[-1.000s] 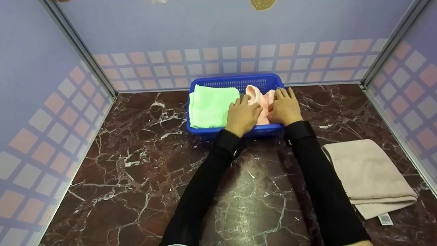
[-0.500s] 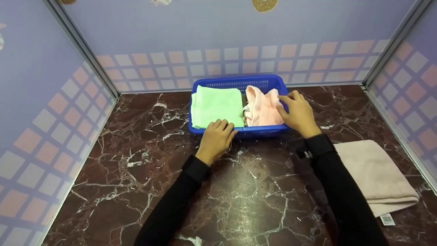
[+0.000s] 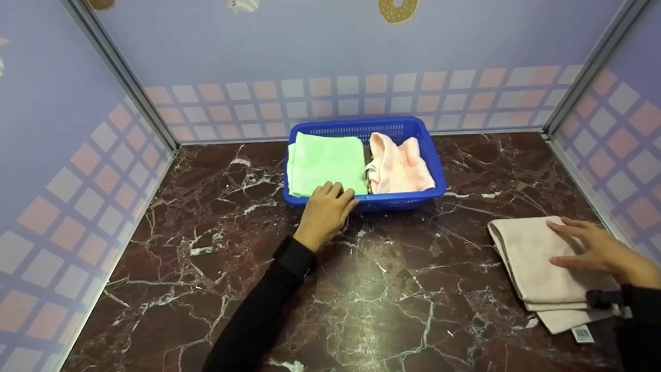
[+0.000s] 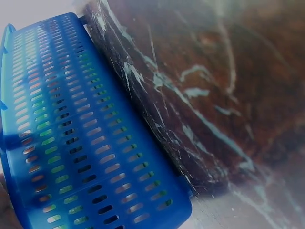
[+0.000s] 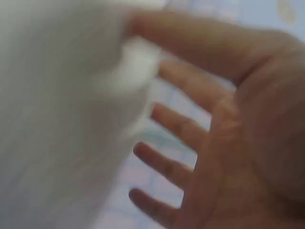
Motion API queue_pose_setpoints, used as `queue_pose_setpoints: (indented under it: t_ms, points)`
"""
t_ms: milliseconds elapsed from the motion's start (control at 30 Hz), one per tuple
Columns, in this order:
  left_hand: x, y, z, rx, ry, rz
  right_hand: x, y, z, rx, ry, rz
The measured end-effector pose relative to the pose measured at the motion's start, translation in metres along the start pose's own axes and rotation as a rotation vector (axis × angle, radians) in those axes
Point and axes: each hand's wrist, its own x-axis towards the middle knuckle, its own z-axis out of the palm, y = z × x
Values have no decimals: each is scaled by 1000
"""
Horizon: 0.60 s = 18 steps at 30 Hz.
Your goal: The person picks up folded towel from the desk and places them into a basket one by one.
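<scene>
Against the back wall stands a blue perforated basket (image 3: 403,196). My left hand (image 3: 324,214) holds its front rim, fingers bent over the edge; the left wrist view shows the slotted basket side (image 4: 90,138) close up. Inside lie a folded green towel (image 3: 328,163) on the left and a loosely bunched pink towel (image 3: 403,168) on the right. Over the folded beige towel (image 3: 526,248) at the right is my right hand (image 3: 601,253), thumb and fingers spread. The right wrist view has the hand (image 5: 228,133) beside the blurred towel (image 5: 62,119), nothing in its grasp.
The table (image 3: 403,289) is dark red marbled stone with white veins. Panels with a checked pattern enclose it at the back wall (image 3: 330,51), left and right. A white tag (image 3: 583,334) sticks out from under the beige towel's front edge.
Both hands have left the pink towel. My left hand went to the basket's front rim and stays there; my right hand swung right and forward to the beige towel.
</scene>
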Motion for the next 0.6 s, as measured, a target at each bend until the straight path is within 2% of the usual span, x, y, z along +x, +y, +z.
queue_pose_setpoints:
  t_ms: [67,167,400,600]
  points:
    - [0,0,0,-2,-6,-3,-2,4,4,5,7,10]
    - [1,1,0,-8,-3,-9,3,-6,6,-28,24,4]
    - [0,1,0,-26,8,-21,24,-52,15,-92,-21,-5]
    - [0,1,-1,-23,-1,-11,38,-100,30,-154,-58,22]
